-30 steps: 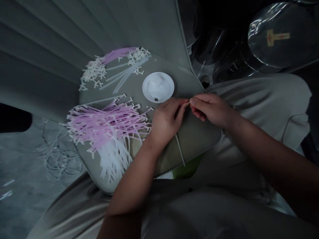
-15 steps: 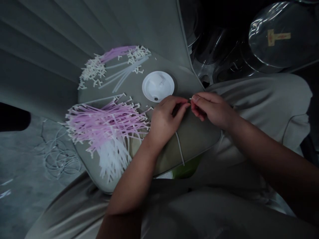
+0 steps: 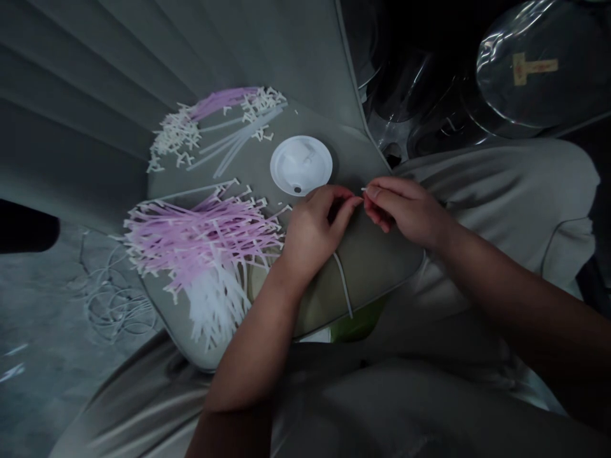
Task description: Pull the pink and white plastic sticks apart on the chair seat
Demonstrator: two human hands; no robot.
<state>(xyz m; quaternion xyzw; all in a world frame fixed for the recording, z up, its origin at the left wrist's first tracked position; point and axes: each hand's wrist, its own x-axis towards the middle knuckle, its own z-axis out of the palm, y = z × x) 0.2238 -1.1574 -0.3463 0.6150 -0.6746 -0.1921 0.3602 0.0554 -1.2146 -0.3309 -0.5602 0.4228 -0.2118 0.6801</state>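
Observation:
My left hand [image 3: 317, 222] is closed in a pinch over the chair seat, its fingertips close to those of my right hand. A thin whitish tube [image 3: 344, 289] runs out from beneath it toward the seat's front edge; the tube's upper end is hidden by the hand. My right hand [image 3: 398, 207] pinches a small white piece [image 3: 364, 189], of which only the tip shows. Beyond my left hand sits a white plastic dish [image 3: 303, 164] with a hole near its rim. To the left lies a heap of pink tubes with white end fittings [image 3: 205, 229], overlapping clear white tubes [image 3: 217, 299].
At the seat's back are small white T-shaped fittings [image 3: 179, 130], pink tubes [image 3: 224, 100] and several clear tubes [image 3: 233, 143]. The ribbed backrest [image 3: 229, 44] rises behind. Coiled tubing [image 3: 114, 305] lies on the floor at left. Transparent containers [image 3: 520, 70] stand at the right.
Both hands stay almost in place, fingertips still close together. The view has shifted very slightly, and the tube below my left hand bends a little differently.

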